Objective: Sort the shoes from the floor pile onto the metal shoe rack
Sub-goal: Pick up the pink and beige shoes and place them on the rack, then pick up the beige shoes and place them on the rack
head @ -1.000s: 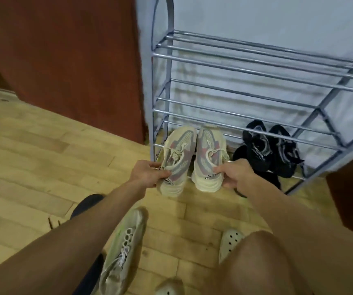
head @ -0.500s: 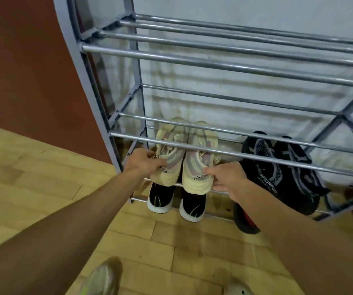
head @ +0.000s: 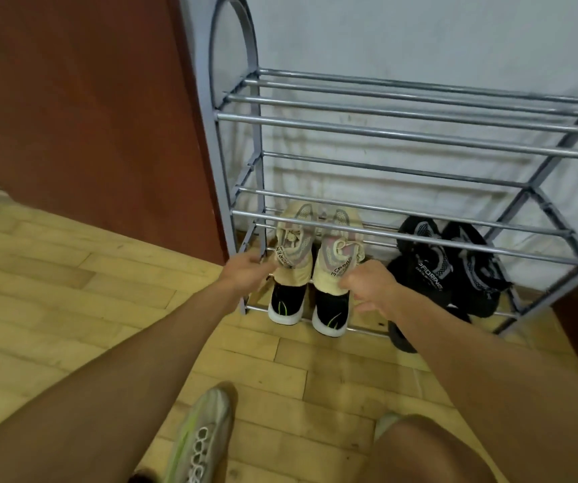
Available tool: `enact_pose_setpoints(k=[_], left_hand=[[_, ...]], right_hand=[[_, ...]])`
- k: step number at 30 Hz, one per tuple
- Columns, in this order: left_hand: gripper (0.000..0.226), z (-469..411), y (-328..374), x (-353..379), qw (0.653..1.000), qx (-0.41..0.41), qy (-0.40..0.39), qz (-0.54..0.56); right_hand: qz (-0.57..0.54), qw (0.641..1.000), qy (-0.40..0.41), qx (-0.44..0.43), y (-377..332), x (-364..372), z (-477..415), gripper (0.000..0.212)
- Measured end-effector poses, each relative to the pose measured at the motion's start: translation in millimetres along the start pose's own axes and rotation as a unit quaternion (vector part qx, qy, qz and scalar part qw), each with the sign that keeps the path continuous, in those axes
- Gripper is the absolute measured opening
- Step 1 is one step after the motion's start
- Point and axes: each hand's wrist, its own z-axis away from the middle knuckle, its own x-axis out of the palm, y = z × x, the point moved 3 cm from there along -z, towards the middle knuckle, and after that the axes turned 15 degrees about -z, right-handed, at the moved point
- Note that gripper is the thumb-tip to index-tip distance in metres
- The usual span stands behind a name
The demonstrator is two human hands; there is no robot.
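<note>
Nearest: grey mesh sneaker with lime trim point(head: 200, 444) lies on the pale wooden plank floor point(head: 71, 273), not yet racked.

Left hand point(head: 245, 273): fingers curled, pinching the heel of the left cream knit sneaker point(head: 294, 245); slight blur.

Right hand point(head: 367, 284): fingers closed round the heel of the right cream knit sneaker point(head: 340, 252).

Both sneakers sit toes-in on the tier just above the bottom one of the grey metal tube shoe rack point(head: 385, 127), heels overhanging a black pair with white soles point(head: 286, 301).

Judgement: light, with soft uppers that crumple. The firmer heel is the place to hold. On round bars they may tip.
</note>
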Motion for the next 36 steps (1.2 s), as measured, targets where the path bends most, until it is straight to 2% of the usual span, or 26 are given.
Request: enact_pose_setpoints(k=[3, 6, 9, 12, 15, 19, 21, 25, 28, 34, 36], left_hand=[[0.045, 46.6, -15.4, -22.6, 1.0, 0.011, 0.0, -0.015], [0.034, 92.5, -41.4, -44.8, 0.999, 0.027, 0.001, -0.037], [0.035, 130.6, -78.6, -63.6, 0.999, 0.017, 0.01, -0.039], [0.037, 166.3, -119.7, -75.9, 0.999, -0.013, 0.016, -0.025], [0.04, 194.8, -159.8, -80.0, 0.999, -0.041, 0.01, -0.014], [0.042, 218.2, -212.1, -68.3, 0.996, -0.084, 0.008, -0.012], [0.038, 226.9, -239.6, -53.5, 0.994, -0.109, -0.007, -0.009], [0.024, 227.1, -280.9, -20.4, 0.987, -0.151, -0.049, -0.03], [0.012, 215.7, -302.7, 5.2, 0.98, -0.174, -0.082, -0.045], [0.019, 186.1, -332.3, 56.6, 0.963, -0.194, -0.12, -0.146], [0.047, 173.9, -339.3, 68.4, 0.954, -0.209, -0.113, -0.185]], right_hand=[[0.006, 0.999, -0.044, 0.005, -5.6, 19.0, 46.3, 0.04], [-0.078, 0.991, -0.104, 0.03, -9.2, 45.6, 95.1, 0.042], [-0.139, 0.981, -0.127, 0.037, -7.1, 75.9, 136.5, 0.042], [-0.093, 0.985, -0.144, 0.034, 7.9, 108.9, 171.2, 0.042], [0.004, 0.988, -0.151, 0.032, 32.6, 137.0, 192.9, 0.045], [0.065, 0.986, -0.151, 0.025, 73.2, 159.3, 198.3, 0.026], [0.088, 0.983, -0.158, 0.032, 94.6, 169.1, 196.7, 0.025], [0.127, 0.977, -0.167, 0.042, 129.0, 177.8, 188.1, 0.039], [0.166, 0.97, -0.17, 0.047, 153.0, 167.7, 171.5, 0.031], [0.203, 0.965, -0.163, 0.021, 165.4, 171.5, 137.7, 0.021], [0.216, 0.961, -0.173, 0.017, 167.7, 178.5, 129.8, 0.02]])
